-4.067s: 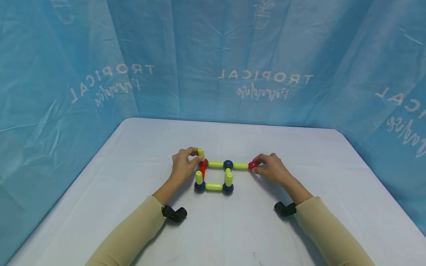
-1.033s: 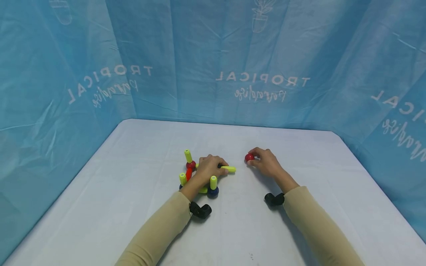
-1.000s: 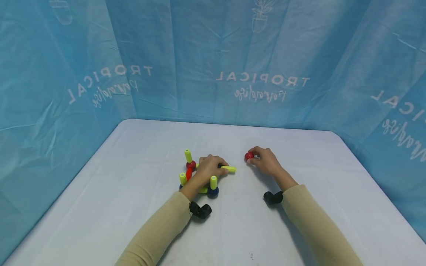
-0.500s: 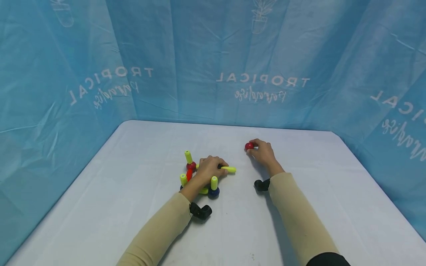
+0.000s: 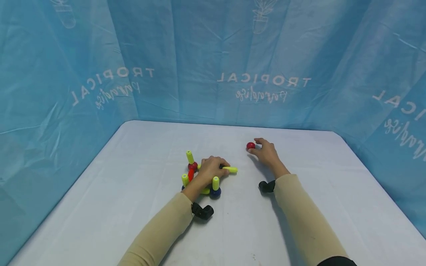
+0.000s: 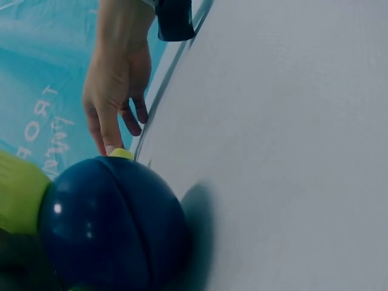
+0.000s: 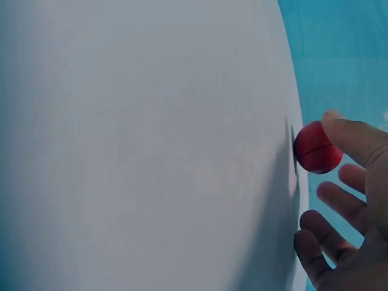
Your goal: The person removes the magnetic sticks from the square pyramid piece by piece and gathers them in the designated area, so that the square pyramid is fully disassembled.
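Loosely spread, my right hand rests fingertips beside the red ball, which sits on the desk at ten o'clock from it. My left hand grips the stick-and-ball frame, farther off.

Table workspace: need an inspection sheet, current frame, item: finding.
Surface: white table, bare around the work, faint specks near the front edge.
Job's things: rod-and-ball build of yellow rods, blue and red balls, under the left hand; a loose red ball on the table apart from it.
Clutter: nothing seen.
Hands: left hand curled over the build, gripping it; right hand open, fingers relaxed beside the red ball, one fingertip close to or just touching it.
Cables: nothing seen; black wrist cameras only.
Surroundings: blue printed curtain on three sides.
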A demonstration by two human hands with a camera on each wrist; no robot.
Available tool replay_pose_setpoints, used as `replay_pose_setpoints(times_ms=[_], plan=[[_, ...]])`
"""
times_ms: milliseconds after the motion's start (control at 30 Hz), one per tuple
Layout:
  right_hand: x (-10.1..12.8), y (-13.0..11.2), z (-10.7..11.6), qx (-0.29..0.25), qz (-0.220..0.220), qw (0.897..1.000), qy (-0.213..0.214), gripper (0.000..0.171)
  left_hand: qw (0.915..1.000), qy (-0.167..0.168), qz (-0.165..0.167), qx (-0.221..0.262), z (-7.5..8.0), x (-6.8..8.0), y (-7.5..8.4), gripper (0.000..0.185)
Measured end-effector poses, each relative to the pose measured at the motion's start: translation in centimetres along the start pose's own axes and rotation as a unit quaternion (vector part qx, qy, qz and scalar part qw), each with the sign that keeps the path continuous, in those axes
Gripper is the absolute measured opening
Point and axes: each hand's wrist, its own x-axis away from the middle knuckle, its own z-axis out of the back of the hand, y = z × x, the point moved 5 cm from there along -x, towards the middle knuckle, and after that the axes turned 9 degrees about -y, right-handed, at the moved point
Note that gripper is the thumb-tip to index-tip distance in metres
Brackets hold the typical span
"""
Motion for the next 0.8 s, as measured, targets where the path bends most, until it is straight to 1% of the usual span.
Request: replay_pose_setpoints(times_ms=[100, 200, 300, 400, 500, 600, 667, 800], plan=[[0.5, 0.0, 0.5, 0.006, 0.015, 1.000, 0.014, 0.064, 1.0000, -0.001, 0.000, 0.007, 0.0, -0.1, 0.2, 0.027], [1.2, -0.6, 0.9, 0.016, 0.034, 0.999, 0.037, 0.062, 0.9997, 0.007, 0.005, 0.025, 0.4, 0.0, 0.4, 0.031], [2.2, -1.7, 1.0, 0.024, 0.060, 0.996, 0.060, 0.059, 0.9988, 0.030, 0.003, 0.040, 1.5, 0.6, 0.9, 0.036], [3.3, -3.1, 0.4, 0.026, 0.094, 0.993, 0.069, 0.056, 0.9977, 0.056, -0.001, 0.036, 3.1, 1.6, 1.7, 0.038], [4.2, -4.6, -1.0, 0.027, 0.123, 0.990, 0.056, 0.055, 0.9971, 0.075, -0.004, 0.016, 5.0, 2.5, 2.1, 0.038], [4.8, -5.9, -2.8, 0.027, 0.149, 0.988, 0.029, 0.053, 0.9964, 0.085, 0.002, -0.008, 6.6, 3.3, 1.8, 0.038], [5.1, -6.8, -3.9, 0.027, 0.162, 0.986, 0.009, 0.051, 0.9958, 0.088, 0.006, -0.023, 7.5, 3.8, 1.2, 0.039], [5.6, -8.5, -6.0, 0.046, 0.179, 0.982, -0.031, 0.051, 0.9955, 0.082, 0.023, -0.043, 8.7, 4.3, -1.0, 0.042]])
